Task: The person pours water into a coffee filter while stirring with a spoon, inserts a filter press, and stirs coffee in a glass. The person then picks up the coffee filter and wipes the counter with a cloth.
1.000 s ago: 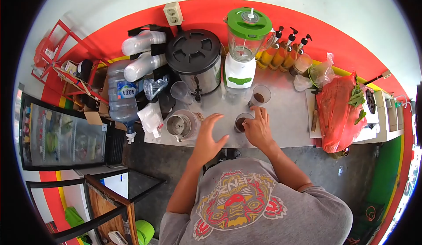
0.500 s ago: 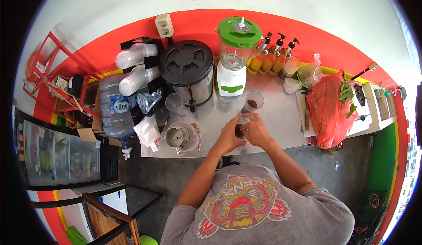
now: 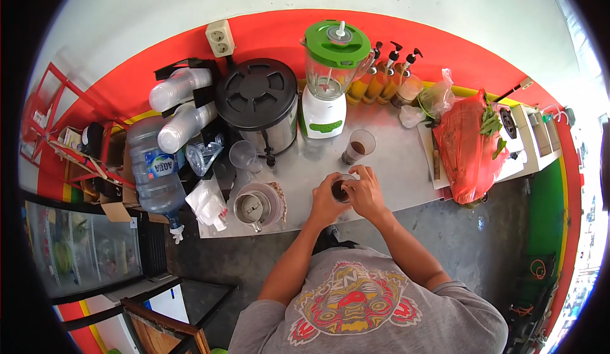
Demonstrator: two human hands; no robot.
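Note:
A clear cup with dark liquid stands near the front edge of the metal table. My left hand is wrapped round the cup's left side. On its right side, my right hand has its fingers bent together at the rim; whatever they pinch, if anything, is too small to make out. Just behind, a second clear cup holds some dark liquid. To the left are a metal strainer on a container and an empty clear cup.
A green-lidded blender, a steel drum with a black lid and pump bottles line the back. At right lies a red plastic bag; at left, a large water bottle and stacked cups.
The whole view has shifted, with the table's things lying further left in it. Both hands stay at the cup, and its dark contents show more clearly between them.

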